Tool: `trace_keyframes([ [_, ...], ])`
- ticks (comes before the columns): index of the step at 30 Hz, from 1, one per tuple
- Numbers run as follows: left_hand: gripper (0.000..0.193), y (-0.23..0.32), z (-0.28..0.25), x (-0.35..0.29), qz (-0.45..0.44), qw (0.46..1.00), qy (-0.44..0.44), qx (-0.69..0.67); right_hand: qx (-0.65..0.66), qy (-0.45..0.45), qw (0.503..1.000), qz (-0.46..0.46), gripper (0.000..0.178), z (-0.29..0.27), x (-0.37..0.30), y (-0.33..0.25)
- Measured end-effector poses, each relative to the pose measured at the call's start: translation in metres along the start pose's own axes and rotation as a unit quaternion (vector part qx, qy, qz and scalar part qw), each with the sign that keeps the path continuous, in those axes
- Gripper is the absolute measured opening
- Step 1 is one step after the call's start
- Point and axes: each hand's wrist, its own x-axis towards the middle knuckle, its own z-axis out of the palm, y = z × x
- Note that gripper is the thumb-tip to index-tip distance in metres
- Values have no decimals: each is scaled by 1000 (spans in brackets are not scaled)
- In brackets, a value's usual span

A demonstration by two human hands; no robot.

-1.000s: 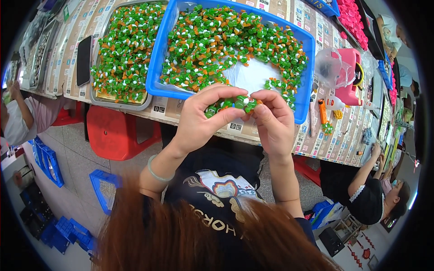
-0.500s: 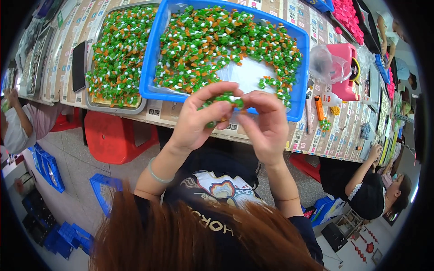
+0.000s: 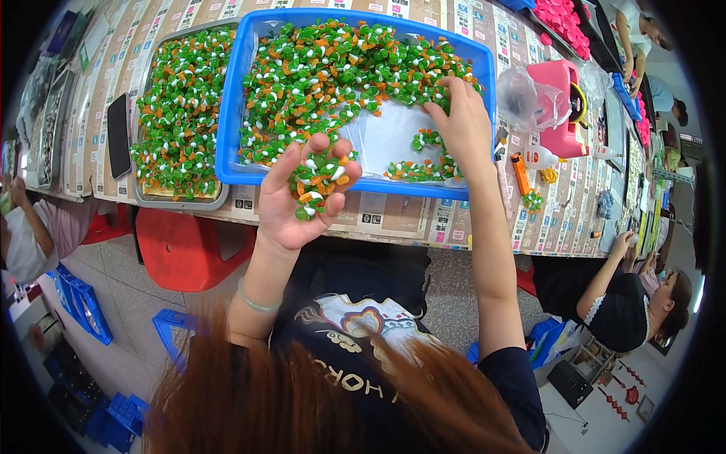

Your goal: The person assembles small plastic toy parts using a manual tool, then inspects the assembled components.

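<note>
My left hand (image 3: 281, 208) is held palm up in front of the blue tray. Its curled fingers cup a small heap of green, white and orange pieces (image 3: 318, 180). Inside the blue tray (image 3: 230, 98), the same kind of small pieces (image 3: 318, 60) lie piled thickly at the back and left. My right hand (image 3: 465, 125) reaches over the tray's right side, its thumb and fingers apart at the edge of the pile. Nothing shows between those fingertips, though the pile partly hides them. A white liner (image 3: 389, 136) is exposed left of the right hand.
A metal tray (image 3: 140, 185) of similar pieces stands left of the blue one, beside a black phone (image 3: 119, 136). Rightward are an orange-handled tool (image 3: 520, 174), a white bottle (image 3: 539, 157) and a pink container (image 3: 563, 140). A red stool (image 3: 178, 253) stands below the table edge. Other people sit on both sides.
My hands were together over the tray's front edge, fingering pieces. Now they have parted: the right has moved up and right to the pile, while the left has turned palm up with pieces.
</note>
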Motion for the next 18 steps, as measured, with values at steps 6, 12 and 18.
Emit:
trace_keyframes([
  [6,25,7,0,-3,18,998,-1,54,145,-154,968,135,31,-13,-5,-11],
  [12,21,-1,12,-3,49,965,87,242,755,-158,545,329,39,-21,-30,-36],
  [18,10,-13,23,-4,156,808,217,525,826,-165,415,344,25,-17,-44,-66],
])
